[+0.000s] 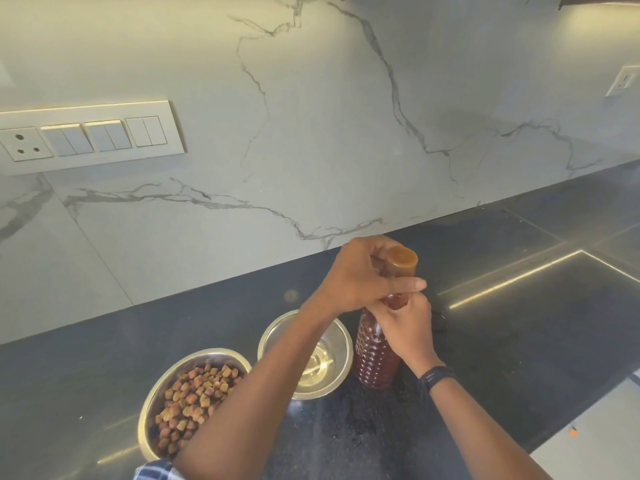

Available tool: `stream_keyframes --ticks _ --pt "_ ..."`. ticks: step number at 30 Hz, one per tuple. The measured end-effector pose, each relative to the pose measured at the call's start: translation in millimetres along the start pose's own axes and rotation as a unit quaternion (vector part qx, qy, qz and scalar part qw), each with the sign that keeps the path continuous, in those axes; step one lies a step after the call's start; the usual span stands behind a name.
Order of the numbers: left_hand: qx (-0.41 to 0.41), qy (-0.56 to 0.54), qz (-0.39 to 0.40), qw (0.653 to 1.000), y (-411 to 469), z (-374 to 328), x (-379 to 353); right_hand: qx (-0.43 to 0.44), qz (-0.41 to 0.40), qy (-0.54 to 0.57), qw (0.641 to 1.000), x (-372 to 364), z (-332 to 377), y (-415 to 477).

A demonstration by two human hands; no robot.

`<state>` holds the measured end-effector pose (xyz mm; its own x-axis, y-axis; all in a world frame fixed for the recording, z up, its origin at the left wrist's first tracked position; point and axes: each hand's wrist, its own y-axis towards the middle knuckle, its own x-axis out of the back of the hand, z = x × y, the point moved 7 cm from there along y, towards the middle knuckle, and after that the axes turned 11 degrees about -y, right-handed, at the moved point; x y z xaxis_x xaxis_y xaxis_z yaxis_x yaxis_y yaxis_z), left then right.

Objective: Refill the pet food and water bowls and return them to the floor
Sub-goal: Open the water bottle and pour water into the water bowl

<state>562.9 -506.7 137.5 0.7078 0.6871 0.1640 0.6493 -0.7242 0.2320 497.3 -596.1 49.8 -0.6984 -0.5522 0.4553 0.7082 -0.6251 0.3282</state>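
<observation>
A dark red patterned bottle (375,358) stands upright on the black countertop (519,341), just right of two steel bowls. My left hand (360,278) reaches across and is closed around the bottle's orange-brown cap (401,261). My right hand (405,327), with a black band on its wrist, grips the bottle's neck below the cap. The near-left bowl (147,407) is full of brown kibble (194,400). The other bowl (277,329) sits beside the bottle, partly hidden by my left forearm; its bottom glints, and I cannot tell whether it holds water.
A marble backsplash rises behind the counter, with a switch and socket panel (86,136) at the left and another socket (623,81) at the far right. A pale surface (588,431) lies beyond the counter's lower right edge.
</observation>
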Motion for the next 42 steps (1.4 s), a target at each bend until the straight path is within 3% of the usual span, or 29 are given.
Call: stream_keyframes --ticks 2,4,7,9,14,21,28,34,42 --pt "-0.026 0.097 -0.089 0.991 -3 -2 -4 0.01 0.001 0.004 1.0 0 1 -1" --pt "-0.038 0.158 -0.102 0.981 -3 -2 -13 0.022 0.004 0.01 1.0 1 3 -1" --pt "0.016 0.054 0.034 0.998 -1 4 -19 0.012 0.002 -0.004 1.0 2 1 0" --pt "0.018 0.013 0.067 0.998 -4 7 -13 0.006 0.009 -0.011 1.0 1 2 0" --pt "-0.053 -0.056 -0.089 0.993 -12 -23 1 -0.004 0.026 0.0 1.0 0 -3 2" --pt "-0.05 -0.329 -0.27 0.903 -32 -45 68 -0.039 0.068 0.097 0.992 -4 -15 -17" --pt "0.018 -0.438 -0.374 0.817 -92 25 123 -0.055 0.117 0.093 0.987 -15 -47 -39" --pt "0.068 -0.463 -0.396 0.79 -119 58 118 -0.05 0.142 0.05 0.987 -17 -55 -40" --pt "0.095 -0.487 -0.378 0.782 -141 75 104 -0.02 0.185 -0.057 0.981 -4 -46 -24"
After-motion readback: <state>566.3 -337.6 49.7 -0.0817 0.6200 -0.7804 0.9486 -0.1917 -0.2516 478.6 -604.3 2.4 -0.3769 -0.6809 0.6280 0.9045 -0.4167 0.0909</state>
